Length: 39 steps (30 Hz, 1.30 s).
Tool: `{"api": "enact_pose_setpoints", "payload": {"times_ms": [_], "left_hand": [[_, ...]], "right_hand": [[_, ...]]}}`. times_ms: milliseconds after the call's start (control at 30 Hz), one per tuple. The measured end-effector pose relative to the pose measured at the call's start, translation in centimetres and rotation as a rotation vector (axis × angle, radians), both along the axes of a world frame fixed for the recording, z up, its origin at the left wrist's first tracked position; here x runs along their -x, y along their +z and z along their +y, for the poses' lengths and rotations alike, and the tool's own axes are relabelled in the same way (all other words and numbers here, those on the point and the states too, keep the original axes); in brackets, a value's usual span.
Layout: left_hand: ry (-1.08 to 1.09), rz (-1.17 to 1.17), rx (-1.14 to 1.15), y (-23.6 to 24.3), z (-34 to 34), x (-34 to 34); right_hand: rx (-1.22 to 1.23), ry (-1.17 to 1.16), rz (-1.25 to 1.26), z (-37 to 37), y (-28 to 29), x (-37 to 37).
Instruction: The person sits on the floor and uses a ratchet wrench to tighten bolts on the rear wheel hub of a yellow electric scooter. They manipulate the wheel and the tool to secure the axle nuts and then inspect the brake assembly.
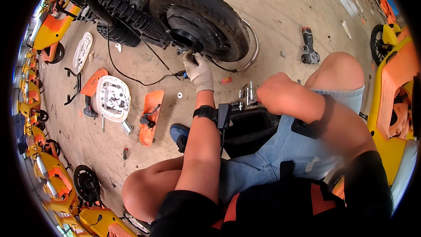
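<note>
My left hand point(199, 73), in a pale work glove, reaches to the hub of a motorcycle's rear wheel point(239, 26). Its fingers are closed at the axle end, and what they pinch there is too small to make out. Just below the glove lies a cable with a blue connector point(185, 75). My right arm point(287, 96) is bent in front of my right knee, and the fingers are hidden from view. Close by it, several metal sockets point(251, 91) lie on the floor beside a black open bin point(250, 127).
A white tray point(101, 88) of bolts and an orange panel point(147, 134) carrying a black lever point(148, 120) lie left. A drill point(90, 109) and screwdriver point(125, 154) are near them. An impact wrench point(309, 48) lies right. Yellow-orange vehicles point(397, 92) line both sides.
</note>
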State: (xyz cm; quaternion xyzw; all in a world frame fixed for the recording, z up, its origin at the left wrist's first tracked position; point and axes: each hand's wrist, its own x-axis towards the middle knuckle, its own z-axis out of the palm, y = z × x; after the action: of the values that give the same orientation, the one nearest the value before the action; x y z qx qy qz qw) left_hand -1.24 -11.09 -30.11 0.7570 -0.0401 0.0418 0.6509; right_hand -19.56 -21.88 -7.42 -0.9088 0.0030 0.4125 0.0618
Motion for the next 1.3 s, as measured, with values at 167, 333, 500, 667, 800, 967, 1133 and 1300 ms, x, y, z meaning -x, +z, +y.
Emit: {"api": "enact_pose_setpoints", "payload": {"times_ms": [167,333,500,667,800,967,1133,1300], "left_hand": [[0.011,0.011,-0.162,0.3,0.3,-0.7],[-0.024,0.015,-0.191,0.8,0.7,-0.4],[-0.205,0.282,-0.043,-2.8,2.0,-2.7],[-0.066,0.184,0.054,-1.5,1.5,-1.4],[-0.102,0.148,0.143,-0.2,0.8,-1.2],[-0.072,0.181,0.147,-0.8,1.0,-2.3],[-0.065,0.21,-0.047,1.0,0.9,-2.6],[0.041,0.119,-0.269,3.0,-0.5,-1.0]], "right_hand": [[0.027,-0.001,-0.021,0.1,0.1,-0.1],[0.107,0.037,-0.007,0.2,-0.6,-0.4],[0.043,0.017,-0.025,0.3,0.0,-0.7],[0.038,0.032,0.039,0.5,0.2,-0.8],[0.032,0.031,0.021,0.7,-0.4,-0.5],[0.027,0.028,-0.003,0.8,-0.5,-0.4],[0.081,0.053,0.034,0.9,-0.4,-0.7],[0.027,0.022,-0.033,0.5,-1.0,-0.2]]}}
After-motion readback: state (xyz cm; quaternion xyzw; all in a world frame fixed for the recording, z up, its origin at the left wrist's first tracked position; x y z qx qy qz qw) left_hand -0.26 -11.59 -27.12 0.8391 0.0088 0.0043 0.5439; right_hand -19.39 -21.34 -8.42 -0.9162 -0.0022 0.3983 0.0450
